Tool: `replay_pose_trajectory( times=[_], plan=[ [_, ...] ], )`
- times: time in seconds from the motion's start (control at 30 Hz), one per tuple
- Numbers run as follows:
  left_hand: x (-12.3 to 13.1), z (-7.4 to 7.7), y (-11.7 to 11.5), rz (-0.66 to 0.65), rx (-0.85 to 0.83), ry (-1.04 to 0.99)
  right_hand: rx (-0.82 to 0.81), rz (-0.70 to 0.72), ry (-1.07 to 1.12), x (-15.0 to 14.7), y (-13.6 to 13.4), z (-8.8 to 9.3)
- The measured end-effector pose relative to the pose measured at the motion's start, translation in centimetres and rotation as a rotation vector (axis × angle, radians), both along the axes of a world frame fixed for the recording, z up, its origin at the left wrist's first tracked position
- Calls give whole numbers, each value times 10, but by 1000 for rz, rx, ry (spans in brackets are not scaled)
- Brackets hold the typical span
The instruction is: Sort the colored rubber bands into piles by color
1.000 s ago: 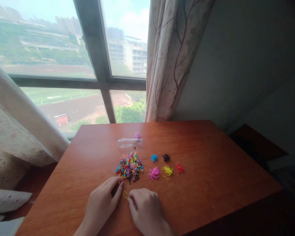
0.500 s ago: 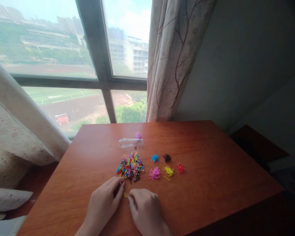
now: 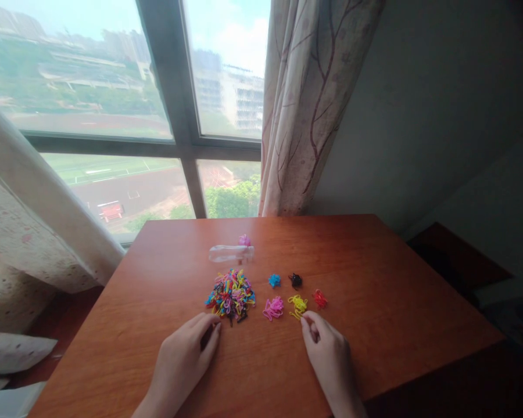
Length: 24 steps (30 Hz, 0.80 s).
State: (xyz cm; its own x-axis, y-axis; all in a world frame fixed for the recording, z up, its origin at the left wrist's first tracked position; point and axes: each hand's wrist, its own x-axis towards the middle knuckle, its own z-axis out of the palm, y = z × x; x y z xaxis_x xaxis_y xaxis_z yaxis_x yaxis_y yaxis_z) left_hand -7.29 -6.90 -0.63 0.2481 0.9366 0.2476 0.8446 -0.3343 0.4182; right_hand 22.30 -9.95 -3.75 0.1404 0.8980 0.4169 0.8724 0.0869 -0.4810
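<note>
A mixed heap of small coloured rubber bands (image 3: 230, 293) lies on the wooden table (image 3: 157, 273). At its near left edge rests my left hand (image 3: 185, 348), thumb and index finger curled together; what is between the tips, if anything, is too small to make out. To the right, my right hand (image 3: 329, 342) pinches at the near edge of the yellow rubber bands (image 3: 297, 305), its fingertips on a yellow band. Around that pile are separate piles of pink rubber bands (image 3: 273, 308), blue rubber bands (image 3: 274, 280), black rubber bands (image 3: 295, 280) and red rubber bands (image 3: 319, 298).
Behind the heap lies a clear plastic container (image 3: 230, 253), with a pinkish-purple object (image 3: 244, 240) just beyond it. A window (image 3: 226, 186) and a patterned curtain (image 3: 296, 116) stand past the table's far edge.
My right hand has moved right and away from me, from beside my left hand to the yellow pile, carrying a yellow rubber band. My left hand has stayed in place.
</note>
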Motion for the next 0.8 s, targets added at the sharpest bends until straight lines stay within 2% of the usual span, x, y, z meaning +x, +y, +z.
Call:
replay_pose_trajectory(
  times=[0.17, 0.33, 0.6, 0.8],
  plan=[
    [-2, -4, 1, -2, 32, -11, -10, -15, -43, 2, 2, -4],
    [-1, -5, 1, 4, 23, -9, 14, 5, -31, -6, 2, 0],
    [2, 2, 0, 24, -5, -3, 37, 142, 9, -47, 4, 15],
    [3, 3, -1, 27, -43, -1, -26, 225, -1, -79, 5, 19]
  ],
)
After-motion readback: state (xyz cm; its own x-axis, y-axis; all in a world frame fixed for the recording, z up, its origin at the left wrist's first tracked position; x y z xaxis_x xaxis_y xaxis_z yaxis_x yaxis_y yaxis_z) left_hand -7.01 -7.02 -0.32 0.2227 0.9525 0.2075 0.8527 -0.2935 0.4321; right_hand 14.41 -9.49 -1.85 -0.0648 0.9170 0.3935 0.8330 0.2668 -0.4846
